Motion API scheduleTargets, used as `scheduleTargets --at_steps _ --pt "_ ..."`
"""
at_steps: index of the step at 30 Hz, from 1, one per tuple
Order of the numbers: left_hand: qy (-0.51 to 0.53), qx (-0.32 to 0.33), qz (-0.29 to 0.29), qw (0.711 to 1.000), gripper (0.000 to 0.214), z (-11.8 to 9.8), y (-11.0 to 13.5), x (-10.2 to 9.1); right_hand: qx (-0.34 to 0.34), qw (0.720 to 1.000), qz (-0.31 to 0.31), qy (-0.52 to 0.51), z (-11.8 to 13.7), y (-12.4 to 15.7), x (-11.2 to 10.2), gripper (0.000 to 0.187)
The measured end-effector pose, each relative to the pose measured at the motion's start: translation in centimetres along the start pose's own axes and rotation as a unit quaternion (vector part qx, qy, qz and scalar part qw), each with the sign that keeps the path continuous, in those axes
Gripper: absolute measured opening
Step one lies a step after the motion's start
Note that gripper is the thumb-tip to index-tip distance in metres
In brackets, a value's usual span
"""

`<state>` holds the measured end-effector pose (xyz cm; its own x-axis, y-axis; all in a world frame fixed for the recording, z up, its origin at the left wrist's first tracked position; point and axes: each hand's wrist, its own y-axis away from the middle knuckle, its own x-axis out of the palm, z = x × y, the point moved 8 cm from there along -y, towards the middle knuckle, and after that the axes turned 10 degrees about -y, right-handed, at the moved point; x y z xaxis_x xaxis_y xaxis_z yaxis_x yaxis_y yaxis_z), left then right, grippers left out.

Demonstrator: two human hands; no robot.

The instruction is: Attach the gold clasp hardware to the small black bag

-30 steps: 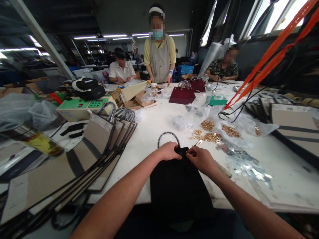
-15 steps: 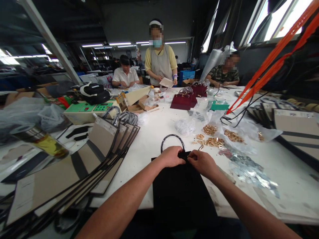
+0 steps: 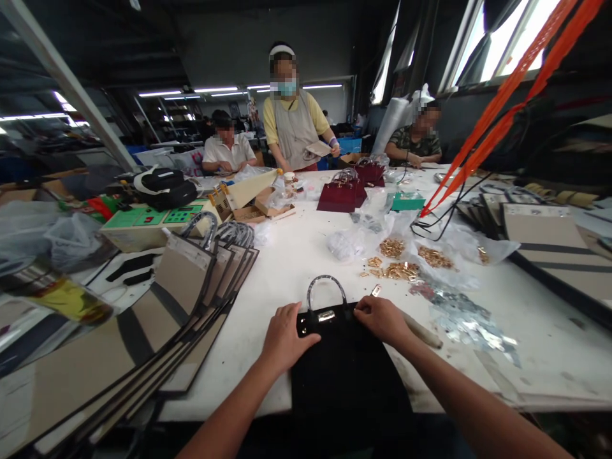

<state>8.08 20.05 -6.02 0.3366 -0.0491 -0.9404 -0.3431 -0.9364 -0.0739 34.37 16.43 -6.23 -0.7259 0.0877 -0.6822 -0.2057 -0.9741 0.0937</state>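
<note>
At the frame's lower centre, keep your flat, open left hand (image 3: 285, 336) pinning the black bag (image 3: 347, 376) while your right hand (image 3: 381, 317), fingers pinched on its top edge, steadies the gold clasp (image 3: 326, 315).

A bag workshop: stacked bag panels (image 3: 143, 325), loose gold fittings (image 3: 399, 271)

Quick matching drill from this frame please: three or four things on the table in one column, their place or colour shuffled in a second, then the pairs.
Things:
1. black bag
2. dark red bags
3. gold metal fittings
4. tan bags with black trim

Places:
A. heaped loose beyond the right hand
B. under both hands, left hand flat on it
C. fanned out in a row at the left
D. far across the table

Pairs: 1-B, 2-D, 3-A, 4-C
</note>
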Motion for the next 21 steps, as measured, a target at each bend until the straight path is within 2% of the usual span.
scheduleTargets --at_steps 3,5,8,10,12,14,16,18,19,21 --pt "-0.035 0.016 -0.012 0.999 0.056 -0.1 0.0 0.3 -0.009 1.0 0.0 -0.009 0.4 -0.1 0.0 0.011" --pt "-0.014 0.022 -0.02 0.999 0.048 -0.4 -0.4 0.1 -0.014 1.0 -0.003 -0.018 0.7 0.0 -0.2 0.01" --pt "0.091 -0.007 -0.032 0.995 0.052 0.0 -1.2 -0.2 -0.024 0.999 -0.01 -0.043 0.8 0.2 -0.9 0.01" --pt "0.191 -0.072 -0.028 0.979 0.064 1.2 -1.5 0.0 -0.032 0.997 -0.02 -0.066 0.4 0.3 -2.0 0.009" --pt "0.306 -0.156 -0.004 0.939 0.077 2.2 -1.4 0.7 -0.038 0.995 -0.042 -0.084 -0.5 0.2 -3.4 0.013" --pt "0.423 -0.228 0.037 0.876 0.081 2.4 -0.7 1.6 -0.036 0.992 -0.071 -0.096 -2.0 0.0 -5.1 0.017" --pt "0.52 -0.262 0.09 0.808 0.075 1.6 0.2 2.1 -0.025 0.989 -0.099 -0.104 -4.0 -0.2 -6.7 0.019" --pt "0.576 -0.276 0.161 0.752 0.064 0.4 1.2 2.8 -0.009 0.987 -0.121 -0.107 -6.2 -0.6 -8.2 0.02" --pt "0.588 -0.281 0.193 0.734 0.059 -0.1 1.7 3.1 -0.001 0.986 -0.13 -0.107 -7.2 -0.7 -8.9 0.019" --pt "0.592 -0.289 0.225 0.718 0.053 -0.3 2.1 4.0 0.012 0.983 -0.15 -0.105 -9.2 -0.9 -10.6 0.018"
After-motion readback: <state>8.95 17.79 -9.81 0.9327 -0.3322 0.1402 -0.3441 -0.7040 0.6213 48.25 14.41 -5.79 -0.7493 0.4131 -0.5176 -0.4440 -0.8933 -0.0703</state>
